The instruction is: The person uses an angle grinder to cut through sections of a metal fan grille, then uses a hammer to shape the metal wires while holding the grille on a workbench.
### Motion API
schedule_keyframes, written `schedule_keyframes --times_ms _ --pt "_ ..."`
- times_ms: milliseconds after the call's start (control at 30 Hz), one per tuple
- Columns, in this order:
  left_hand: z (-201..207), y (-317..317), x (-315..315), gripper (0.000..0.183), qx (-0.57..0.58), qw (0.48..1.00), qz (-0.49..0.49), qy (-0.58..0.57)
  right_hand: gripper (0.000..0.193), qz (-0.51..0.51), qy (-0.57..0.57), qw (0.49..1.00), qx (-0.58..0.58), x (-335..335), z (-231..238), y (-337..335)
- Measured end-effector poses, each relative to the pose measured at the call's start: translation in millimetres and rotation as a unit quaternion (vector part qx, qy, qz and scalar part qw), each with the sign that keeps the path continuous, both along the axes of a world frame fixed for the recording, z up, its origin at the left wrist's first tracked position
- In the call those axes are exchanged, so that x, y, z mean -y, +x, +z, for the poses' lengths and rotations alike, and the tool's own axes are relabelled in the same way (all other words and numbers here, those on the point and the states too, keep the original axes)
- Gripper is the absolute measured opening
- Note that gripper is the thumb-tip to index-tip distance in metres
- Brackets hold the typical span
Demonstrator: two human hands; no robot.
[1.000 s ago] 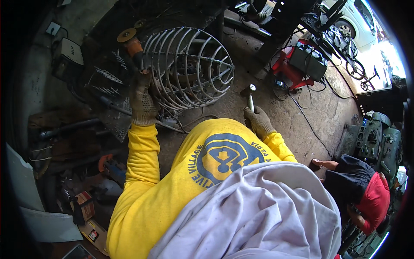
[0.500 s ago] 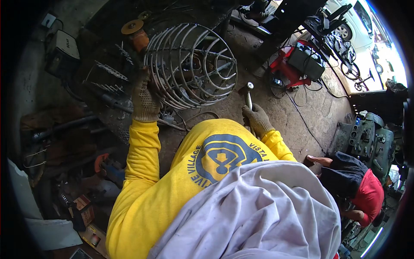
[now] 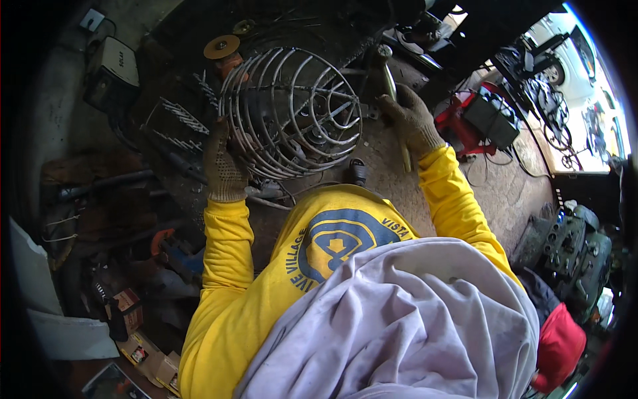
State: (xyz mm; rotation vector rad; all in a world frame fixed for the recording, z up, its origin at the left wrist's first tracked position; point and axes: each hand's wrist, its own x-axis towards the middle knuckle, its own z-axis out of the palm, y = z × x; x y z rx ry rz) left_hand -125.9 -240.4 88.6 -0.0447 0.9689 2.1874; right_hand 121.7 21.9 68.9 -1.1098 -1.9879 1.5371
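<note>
A round cage of bent metal rods (image 3: pixel 293 110) stands in front of me, its welded bars curving around an open middle. My left hand (image 3: pixel 223 163), in a knitted work glove, is closed on the rods at its left side. To the right of the cage, my gloved right hand (image 3: pixel 413 123) grips a hammer (image 3: pixel 389 83) by its handle. The hammer is upright in the picture, its metal head beside the far right of the cage and apart from it.
Beyond the cage's far left is an orange grinder with a round disc (image 3: pixel 221 46). Twisted metal bars (image 3: pixel 183 115) lie left of it. A red machine (image 3: pixel 458 123) with cables sits at the right. A person in a red shirt (image 3: pixel 561 342) is at the lower right.
My right hand has swung the hammer up and away from me, from near my knee to beside the cage. The left hand keeps its hold; the cage has tilted slightly.
</note>
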Motion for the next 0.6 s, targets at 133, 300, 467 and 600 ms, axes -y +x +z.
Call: schedule_keyframes --times_ms 133,300,467,600 --pt "10.4 4.9 -13.3 0.027 -0.055 0.997 -0.039 0.021 0.053 0.079 0.157 0.982 0.075 -48.6 26.5 -36.7" --pt "2.4 0.4 -21.6 0.033 -0.065 0.998 -0.025 0.007 0.047 0.18 0.328 0.927 0.037 -118.8 -1.4 -91.3" --pt "42.6 41.2 -64.9 0.041 -0.068 0.985 0.098 -0.127 0.047 0.293 0.4 0.859 0.127 -165.4 6.0 -154.4" --pt "53.9 45.3 -80.0 0.04 -0.076 0.967 0.136 -0.204 0.044 0.322 0.416 0.838 0.143 -182.0 -2.6 -189.9"
